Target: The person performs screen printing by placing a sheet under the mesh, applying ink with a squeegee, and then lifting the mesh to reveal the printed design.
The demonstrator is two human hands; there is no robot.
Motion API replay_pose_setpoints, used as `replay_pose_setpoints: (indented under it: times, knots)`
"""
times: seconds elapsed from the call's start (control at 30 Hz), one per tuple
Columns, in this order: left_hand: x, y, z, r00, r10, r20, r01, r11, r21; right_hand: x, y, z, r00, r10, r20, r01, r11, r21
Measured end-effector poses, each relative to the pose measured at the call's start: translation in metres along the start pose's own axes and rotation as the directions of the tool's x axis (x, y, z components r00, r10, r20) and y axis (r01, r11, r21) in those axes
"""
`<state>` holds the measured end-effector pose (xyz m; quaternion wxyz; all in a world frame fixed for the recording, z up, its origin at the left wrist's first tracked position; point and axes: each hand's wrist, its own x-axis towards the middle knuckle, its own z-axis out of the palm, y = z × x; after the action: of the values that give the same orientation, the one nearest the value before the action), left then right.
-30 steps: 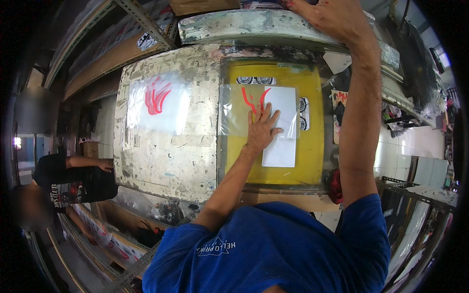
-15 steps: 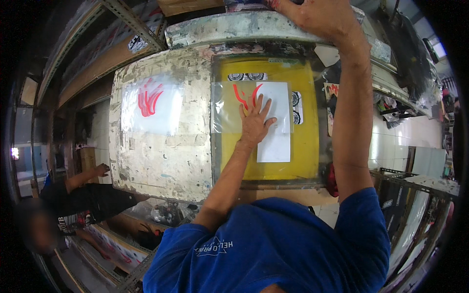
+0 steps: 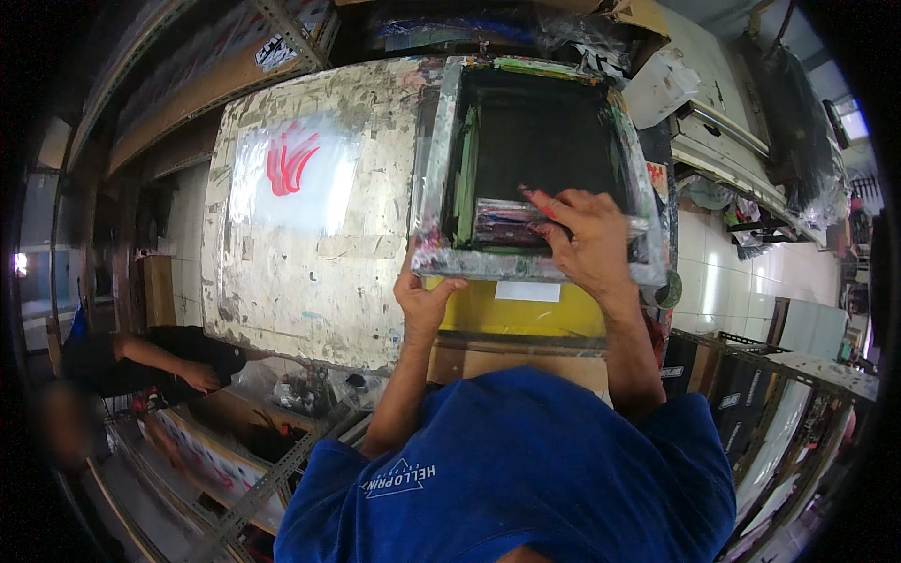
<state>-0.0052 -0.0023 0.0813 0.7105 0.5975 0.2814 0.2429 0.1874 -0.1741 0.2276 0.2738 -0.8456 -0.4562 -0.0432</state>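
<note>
Silkscreen frame (image 3: 540, 268) sits over the right half of the worktop, and it's a grubby one, with ink smears all along the rails. Its near-left corner is in the left hand (image 3: 424, 293): thumb along the near rail, fingers up the left side and partly hidden, so it looks like a pinch on that corner. Can't tell if the near rail rests on what's below or is held a bit above it.

Inside the rails, the right hand (image 3: 589, 235) has thumb and fingers closed over the right part of an inky squeegee (image 3: 511, 220), which lies crosswise close to the near rail. Fingertips are stained red. Beyond the bar there's a long stretch of dark mesh (image 3: 544, 131) up to the far rail, so plenty of room that way, not much on the near side.

Past the near rail you get a strip of yellow surface (image 3: 469, 314) with the end of a white sheet (image 3: 527, 292) poking out.

Left of the frame is a scuffed off-white board (image 3: 310, 281) with a clear sheet (image 3: 327, 205) carrying red strokes (image 3: 291, 169), wide margins all round it. Just beyond the far-right corner sits a pale plastic bag (image 3: 664, 86). Off the board's near-left edge, a co-worker's hand (image 3: 200, 377) is down by their dark clothes.
</note>
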Motion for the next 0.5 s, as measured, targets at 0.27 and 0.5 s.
replay_pose_setpoints:
  times: [0.27, 0.5]
  knots:
    - [-0.009, -0.046, -0.014, 0.883, 0.463, 0.083, -0.358, 0.547, 0.757, -0.046, 0.031, 0.091, 0.943, 0.146, 0.300, -0.101, 0.982, -0.160]
    - [-0.012, -0.045, -0.018, 0.914, 0.393, 0.097, -0.309, 0.523, 0.794, 0.018, 0.098, 0.126, 0.997, 0.064, 0.036, -0.056, 0.981, -0.183]
